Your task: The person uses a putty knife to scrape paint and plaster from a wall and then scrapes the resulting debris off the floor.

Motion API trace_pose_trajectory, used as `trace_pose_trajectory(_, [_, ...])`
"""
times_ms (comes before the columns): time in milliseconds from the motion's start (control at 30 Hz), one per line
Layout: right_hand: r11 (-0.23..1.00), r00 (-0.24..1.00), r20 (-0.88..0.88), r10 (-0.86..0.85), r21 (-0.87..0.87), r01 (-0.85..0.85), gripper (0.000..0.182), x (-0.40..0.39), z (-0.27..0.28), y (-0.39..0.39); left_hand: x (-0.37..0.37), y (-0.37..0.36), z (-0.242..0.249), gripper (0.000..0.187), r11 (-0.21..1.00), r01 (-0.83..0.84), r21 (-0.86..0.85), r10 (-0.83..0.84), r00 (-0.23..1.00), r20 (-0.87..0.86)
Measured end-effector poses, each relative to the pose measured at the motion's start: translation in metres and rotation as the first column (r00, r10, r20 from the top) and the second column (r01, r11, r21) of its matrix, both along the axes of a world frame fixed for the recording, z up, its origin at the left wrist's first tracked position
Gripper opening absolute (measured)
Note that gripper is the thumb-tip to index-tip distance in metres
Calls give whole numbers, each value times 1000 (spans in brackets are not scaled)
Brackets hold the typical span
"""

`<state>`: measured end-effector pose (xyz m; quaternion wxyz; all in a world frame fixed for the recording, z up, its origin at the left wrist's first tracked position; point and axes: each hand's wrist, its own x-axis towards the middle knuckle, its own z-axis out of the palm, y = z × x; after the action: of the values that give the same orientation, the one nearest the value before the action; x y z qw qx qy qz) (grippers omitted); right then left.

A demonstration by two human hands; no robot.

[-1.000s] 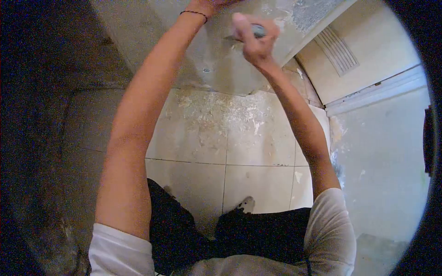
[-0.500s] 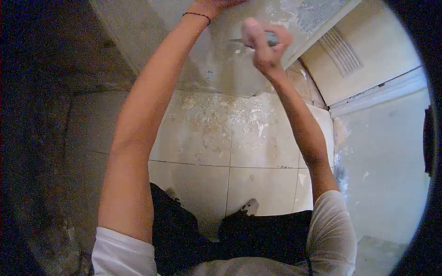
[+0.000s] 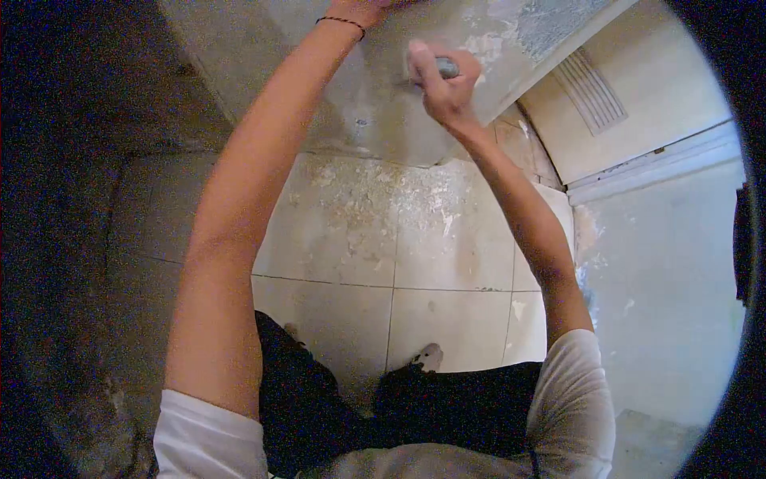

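Observation:
A large grey panel (image 3: 279, 48) with peeling, patchy paint fills the top of the view. My right hand (image 3: 447, 76) is closed around the grey handle (image 3: 448, 67) of a tool, held against or just over the panel; the tool's working end is blurred. At the top edge my left hand (image 3: 373, 9) is beside the panel's surface, its fingers cut off by the frame, so their shape is hidden. A thin dark cord (image 3: 341, 24) circles my left wrist.
Below the panel lies a tiled floor (image 3: 327, 303) scattered with pale flakes. A cream door or panel with a slatted vent (image 3: 590, 89) stands at the upper right, beside a pale blue-green wall (image 3: 662, 279). My shoe (image 3: 429, 357) shows at the bottom.
My right hand has moved a little to the left with the tool in it. My left hand has hardly moved.

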<state>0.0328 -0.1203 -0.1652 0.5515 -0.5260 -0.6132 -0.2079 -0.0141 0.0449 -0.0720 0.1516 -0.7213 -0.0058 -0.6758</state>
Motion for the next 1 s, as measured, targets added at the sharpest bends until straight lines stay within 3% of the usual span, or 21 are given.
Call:
trace_pose_trajectory(67, [991,961,-266,70,-95,-99,36,5,-14,3,1,1,1,86,997,-71,24,71,997,-5])
trace_pose_trajectory(167, [981,928,-318,195,57,-186,31,1,0,-7,-4,-2,-1,86,1000,-15,-7,15,1000,-26])
trace_pose_trajectory(200, [981,928,-319,195,50,-189,31,0,-3,-7,-3,-3,-1,85,1000,5,-19,-5,999,-34])
trace_pose_trajectory(267, [994,992,-110,60,95,-50,26,0,-8,-5,-3,-3,1,83,999,24,-27,-25,999,-28])
trace_pose_trajectory(300, [994,993,-102,62,98,-52,26,-1,-10,-5,-5,-5,2,85,1000,12,-24,-13,1000,-25])
trace_pose_trajectory(400, [994,998,48,-42,101,37,35,-13,-16,-3,-4,-3,3,88,1000,-8,-3,8,1000,-18])
trace_pose_trajectory(433, [994,998,43,-41,105,36,35,-11,-15,-4,-4,-2,3,89,1000,-20,3,20,1000,-12])
trace_pose_trajectory(500, [992,969,-211,127,50,-119,26,-4,-5,-12,-5,-3,1,88,1000,17,-19,-17,999,-33])
trace_pose_trajectory(633, [981,964,-233,128,-114,-158,27,0,4,-13,-8,-6,1,87,998,32,-54,-36,997,-75])
trace_pose_trajectory(700, [981,992,-105,-74,-188,53,27,4,-9,-5,-6,-6,0,88,999,8,-32,-9,999,-51])
trace_pose_trajectory(733, [983,992,-101,-71,-179,52,27,5,-6,-3,-5,-3,1,89,1000,-22,-12,22,999,-31])
trace_pose_trajectory(800, [973,947,-223,231,75,-220,30,0,2,-5,-4,0,1,89,1000,4,-16,-4,999,-36])
trace_pose_trajectory(833, [973,945,-229,232,66,-223,30,-6,10,-8,-5,-1,-2,88,999,36,-27,-37,998,-44])
trace_pose_trajectory(933, [987,966,-199,162,30,-159,30,-1,16,-12,-5,-5,1,88,999,7,-45,-9,999,-51])
trace_pose_trajectory(1000, [994,985,-169,-36,-104,18,30,11,-8,1,-6,-5,2,88,999,-12,-33,11,999,-46])
